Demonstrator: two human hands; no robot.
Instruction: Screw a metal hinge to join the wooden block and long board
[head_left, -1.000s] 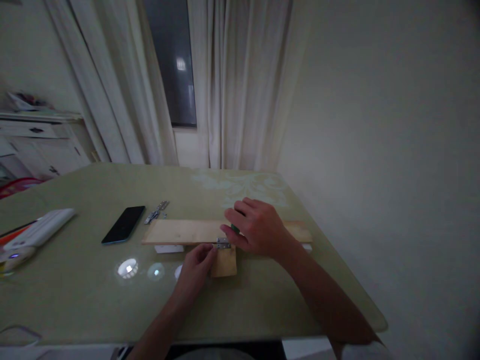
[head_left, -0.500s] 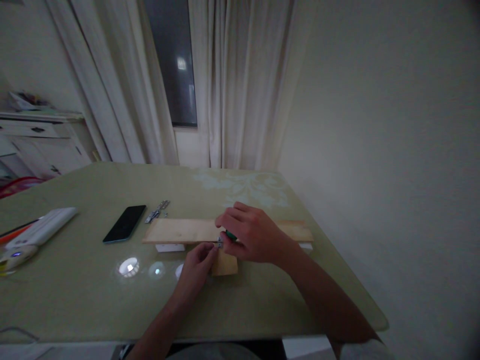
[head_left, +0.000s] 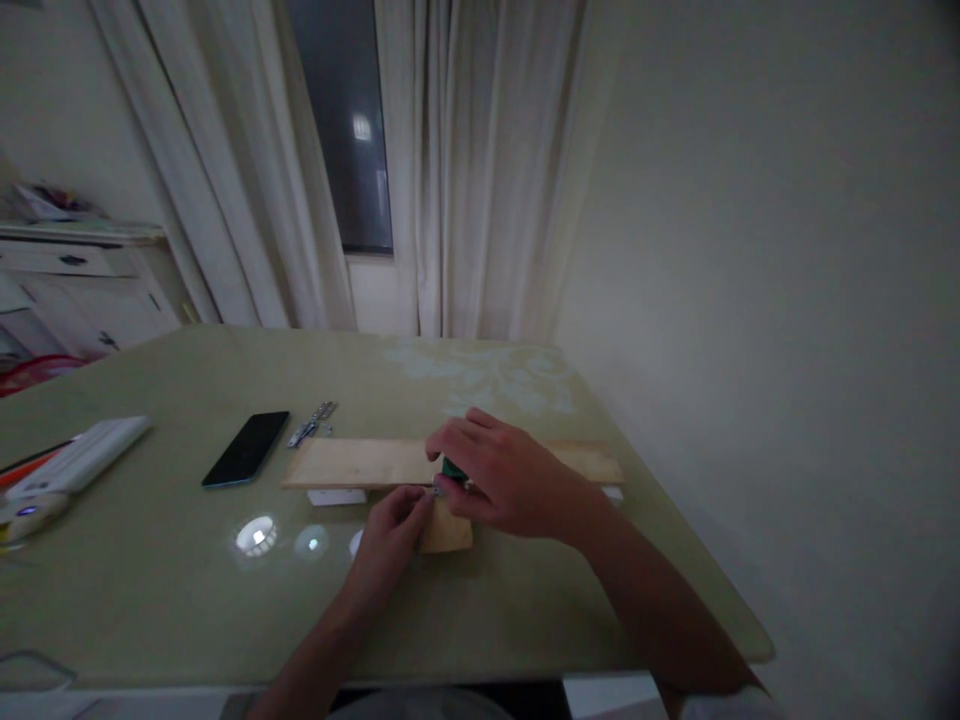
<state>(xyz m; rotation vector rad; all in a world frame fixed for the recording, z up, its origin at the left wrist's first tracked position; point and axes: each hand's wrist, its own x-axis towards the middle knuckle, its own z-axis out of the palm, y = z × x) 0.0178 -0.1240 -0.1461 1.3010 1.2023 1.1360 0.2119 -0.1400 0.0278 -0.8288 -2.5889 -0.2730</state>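
Observation:
A long pale wooden board (head_left: 360,463) lies crosswise, raised on white supports. A small wooden block (head_left: 448,530) sits at its near edge. Where the two meet, a small metal hinge (head_left: 436,491) shows between my fingertips, mostly covered. My left hand (head_left: 396,522) is closed in a pinch at the hinge's left side, against the block. In my right hand (head_left: 496,472), the curled fingers grip a green-handled screwdriver (head_left: 452,470) above the hinge. Its shaft and tip are hidden by the hand.
Loose metal hinges (head_left: 311,425) lie behind the board's left end, beside a black phone (head_left: 247,449). A white elongated object (head_left: 82,455) rests at far left. The wall (head_left: 750,350) borders the table's right side.
My right hand has come slightly down and left with the screwdriver, now covering more of the hinge. My left hand keeps its pinch in the same spot.

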